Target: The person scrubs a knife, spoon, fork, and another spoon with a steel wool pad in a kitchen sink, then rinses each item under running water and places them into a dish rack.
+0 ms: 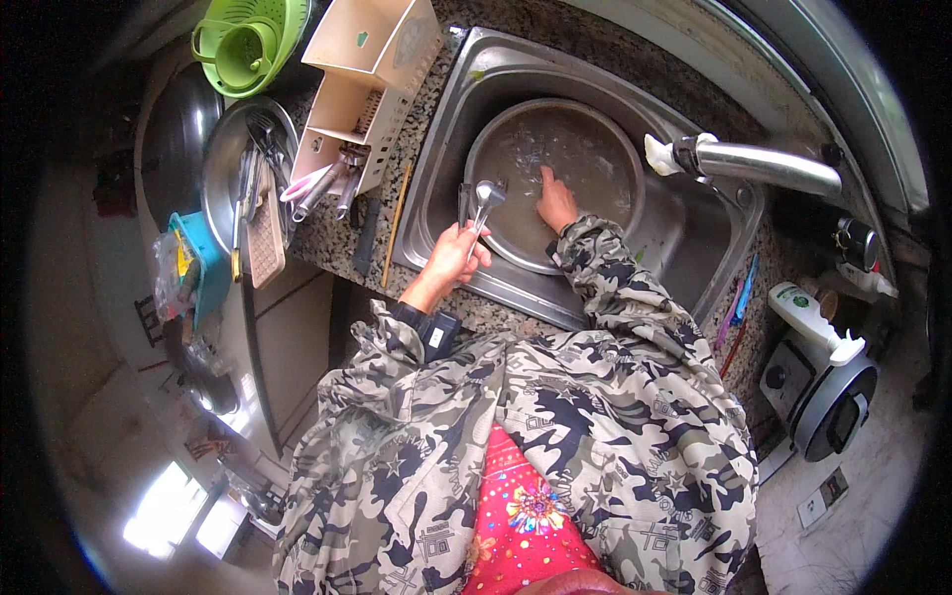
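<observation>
My left hand (453,260) is closed round the handles of a small bunch of metal spoons (485,196). Their bowls point up, over the near left rim of a round metal basin (637,149). Murky water (580,149) fills the basin, which sits inside a steel sink (684,253). My right hand (557,203) dips into that water near the middle, one finger stretched out and no object visible in it. The water hides the other fingertips and whatever lies on the bottom. Small pale shapes show faintly just beyond the finger.
A metal faucet (769,167) reaches over the sink from the right. To the left stand a cream utensil holder (347,104), a metal bowl with utensils (226,134) and green baskets (248,50). A chopstick (399,223) lies beside the sink; a white bottle (805,315) lies at right.
</observation>
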Action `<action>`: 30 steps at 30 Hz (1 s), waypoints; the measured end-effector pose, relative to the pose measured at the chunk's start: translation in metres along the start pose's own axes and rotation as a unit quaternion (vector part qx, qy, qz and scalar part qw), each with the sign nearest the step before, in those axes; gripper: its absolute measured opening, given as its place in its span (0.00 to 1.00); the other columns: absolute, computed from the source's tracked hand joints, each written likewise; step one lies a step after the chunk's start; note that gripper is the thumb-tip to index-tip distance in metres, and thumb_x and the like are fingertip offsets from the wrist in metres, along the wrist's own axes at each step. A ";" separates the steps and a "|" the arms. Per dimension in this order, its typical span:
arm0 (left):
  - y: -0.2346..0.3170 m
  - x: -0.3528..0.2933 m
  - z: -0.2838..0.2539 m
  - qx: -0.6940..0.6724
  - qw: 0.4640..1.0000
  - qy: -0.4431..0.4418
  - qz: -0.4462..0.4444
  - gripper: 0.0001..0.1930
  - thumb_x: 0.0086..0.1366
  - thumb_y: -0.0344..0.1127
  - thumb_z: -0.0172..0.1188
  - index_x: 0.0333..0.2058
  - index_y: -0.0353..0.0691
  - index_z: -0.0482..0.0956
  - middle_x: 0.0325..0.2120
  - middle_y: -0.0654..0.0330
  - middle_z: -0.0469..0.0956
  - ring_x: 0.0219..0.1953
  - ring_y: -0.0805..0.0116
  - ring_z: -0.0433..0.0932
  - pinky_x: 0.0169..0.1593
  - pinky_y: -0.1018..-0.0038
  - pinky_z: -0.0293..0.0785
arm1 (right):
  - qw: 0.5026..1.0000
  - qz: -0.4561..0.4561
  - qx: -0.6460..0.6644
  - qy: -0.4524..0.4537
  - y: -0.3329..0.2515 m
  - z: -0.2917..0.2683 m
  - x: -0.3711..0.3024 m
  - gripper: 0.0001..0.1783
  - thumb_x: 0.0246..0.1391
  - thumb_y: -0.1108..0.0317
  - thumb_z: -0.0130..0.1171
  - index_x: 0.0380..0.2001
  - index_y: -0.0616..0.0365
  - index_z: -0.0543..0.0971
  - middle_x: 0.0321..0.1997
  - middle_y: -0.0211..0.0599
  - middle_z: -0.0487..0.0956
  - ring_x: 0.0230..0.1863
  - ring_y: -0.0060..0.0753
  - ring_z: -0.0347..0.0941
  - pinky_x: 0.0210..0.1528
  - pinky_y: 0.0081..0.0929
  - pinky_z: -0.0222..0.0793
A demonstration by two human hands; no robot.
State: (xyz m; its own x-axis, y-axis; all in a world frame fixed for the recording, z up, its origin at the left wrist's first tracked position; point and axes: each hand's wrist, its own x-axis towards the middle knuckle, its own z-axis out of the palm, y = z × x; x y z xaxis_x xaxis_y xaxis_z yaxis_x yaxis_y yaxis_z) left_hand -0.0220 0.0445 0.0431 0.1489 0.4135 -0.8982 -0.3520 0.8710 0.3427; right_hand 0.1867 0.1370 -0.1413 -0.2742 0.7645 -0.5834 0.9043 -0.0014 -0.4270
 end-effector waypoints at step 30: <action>0.005 -0.021 -0.010 0.110 0.984 -0.134 0.043 0.13 0.70 0.45 0.42 0.36 0.42 0.68 0.10 0.71 0.58 0.08 0.83 0.50 0.11 0.83 0.45 | 0.915 -0.104 0.269 0.283 -0.080 -0.067 -0.033 0.05 0.45 0.71 0.60 0.25 0.60 0.75 0.29 0.44 0.73 0.34 0.47 0.70 0.39 0.39 0.66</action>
State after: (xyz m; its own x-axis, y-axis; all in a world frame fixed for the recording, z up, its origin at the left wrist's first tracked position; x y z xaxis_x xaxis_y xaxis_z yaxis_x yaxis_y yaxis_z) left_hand -0.0361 0.0379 0.0606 0.3762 0.5179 -0.7683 -0.1696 0.8537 0.4924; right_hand 0.1453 0.1554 -0.0413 -0.0718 0.9953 -0.0648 0.5176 -0.0184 -0.8554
